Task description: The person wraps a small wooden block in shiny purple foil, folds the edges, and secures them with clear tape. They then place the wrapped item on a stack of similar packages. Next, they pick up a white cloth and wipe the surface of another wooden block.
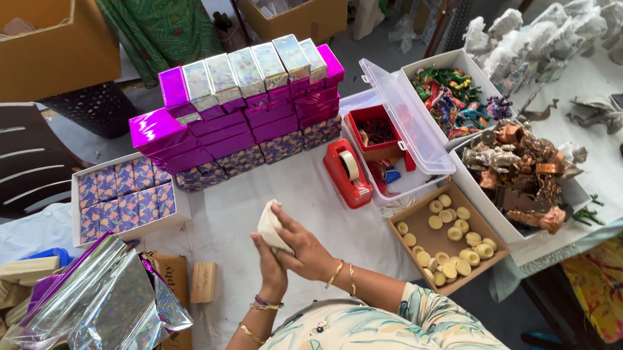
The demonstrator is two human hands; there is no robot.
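White-covered surface (pixel 269 215), crowded with craft stock. Both hands meet over its middle front, holding one small cream piece (pixel 269 225). Right hand (pixel 307 249) curls around the piece from the side, fingers closed on it. Left hand (pixel 272 263) sits under and against it, fingers bent; exact grip hidden behind the right hand. Piece is lifted off the surface, just in front of the body.

Behind the hands: stack of magenta boxes (pixel 244 117) with holographic tops. Left of it, white tray (pixel 128 199) of purple patterned boxes. Red tape dispenser (pixel 348 173) just right of the stack, touching a clear plastic bin (pixel 396 129) with its lid open. Cardboard tray (pixel 444 235) of pale yellow rings near the right hand. Further right, box of metallic figurines (pixel 519 168) and box of coloured trinkets (pixel 452 97). Holographic wrap (pixel 107 299) and wooden block (pixel 203 281) at lower left.
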